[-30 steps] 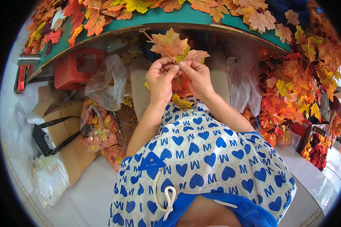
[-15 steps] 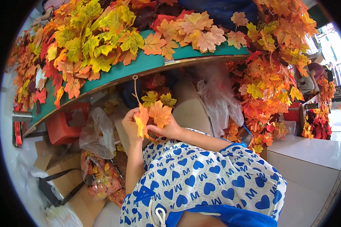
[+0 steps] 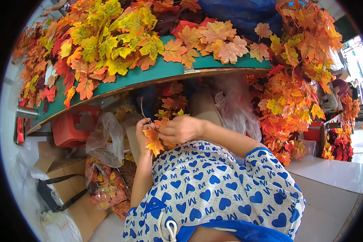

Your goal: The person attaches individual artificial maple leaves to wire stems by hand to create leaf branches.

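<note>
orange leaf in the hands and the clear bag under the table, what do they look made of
Orange maple-shaped leaf, pinched between the left hand and right hand: probably artificial fabric or thin plastic, matte, with flat uniform colour and a thin wire-like stem. Clear crumpled bag beneath the green-topped table: thin plastic film, glossy, see-through and creased.

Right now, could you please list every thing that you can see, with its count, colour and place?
artificial maple leaves: many, yellow, orange and red, heaped on the table
table: one, green top, upper middle
leaf garlands: many, orange, hanging at right
stool: one, red, under the table at left
plastic bags: several, clear, under the table
cardboard boxes: a few, brown, lower left
leaf sprig: one, orange, between the hands
left hand: holds the sprig
right hand: pinches the sprig
</note>
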Available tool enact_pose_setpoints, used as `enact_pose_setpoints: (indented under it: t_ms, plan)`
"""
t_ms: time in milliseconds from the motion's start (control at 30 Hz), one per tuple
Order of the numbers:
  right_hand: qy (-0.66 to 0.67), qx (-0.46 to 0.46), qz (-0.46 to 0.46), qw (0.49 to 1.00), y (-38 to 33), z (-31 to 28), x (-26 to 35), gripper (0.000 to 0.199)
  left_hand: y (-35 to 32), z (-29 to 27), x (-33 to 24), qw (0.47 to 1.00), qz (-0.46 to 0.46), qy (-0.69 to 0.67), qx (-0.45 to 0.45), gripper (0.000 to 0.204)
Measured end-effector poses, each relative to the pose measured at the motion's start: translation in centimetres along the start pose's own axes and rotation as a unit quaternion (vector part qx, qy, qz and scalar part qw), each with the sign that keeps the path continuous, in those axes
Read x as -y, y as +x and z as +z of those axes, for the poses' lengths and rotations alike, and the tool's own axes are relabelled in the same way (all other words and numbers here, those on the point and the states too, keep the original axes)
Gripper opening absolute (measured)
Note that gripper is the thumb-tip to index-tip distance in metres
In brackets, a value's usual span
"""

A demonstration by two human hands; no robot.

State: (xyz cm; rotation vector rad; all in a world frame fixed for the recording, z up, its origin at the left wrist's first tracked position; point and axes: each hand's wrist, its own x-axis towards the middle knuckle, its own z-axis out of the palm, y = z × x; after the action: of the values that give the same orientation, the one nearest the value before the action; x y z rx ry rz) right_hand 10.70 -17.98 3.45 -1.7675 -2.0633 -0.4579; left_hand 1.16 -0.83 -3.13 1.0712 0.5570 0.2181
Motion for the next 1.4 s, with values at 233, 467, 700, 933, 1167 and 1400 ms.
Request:
enact_pose_setpoints:
  t_ms: [233, 467, 700, 933, 1167, 1400]
  plan:
    - [-0.188, -0.196, 0.382, 0.883, 0.1, -7.2, -12.0, 0.019, -0.5, -2.7, -0.4, 0.963, 0.132, 0.232, -0.041, 0.018]
    - [-0.155, -0.062, 0.511, 0.843, -0.3, -7.3, -12.8, 0.017, 1.0, -8.0, -0.1, 0.878, 0.013, -0.373, 0.301, 0.028]
    - [-0.15, -0.105, 0.443, 0.877, 1.1, -6.4, -15.0, 0.02, 0.7, -6.8, 0.7, 0.857, 0.019, -0.386, 0.342, 0.021]
    - [-0.111, -0.095, 0.408, 0.901, 4.8, -4.6, -15.9, 0.025, -0.7, -5.1, 0.2, 0.892, -0.045, -0.385, 0.231, 0.017]
    - [-0.119, -0.022, 0.419, 0.9, 5.4, -3.1, -19.3, 0.025, -1.3, -4.5, -0.4, 0.892, -0.031, -0.394, 0.217, 0.018]
    - [0.148, -0.242, 0.514, 0.809, 7.5, -5.0, -22.8, 0.02, -0.6, -4.6, 0.3, 0.873, -0.021, -0.408, 0.267, 0.025]
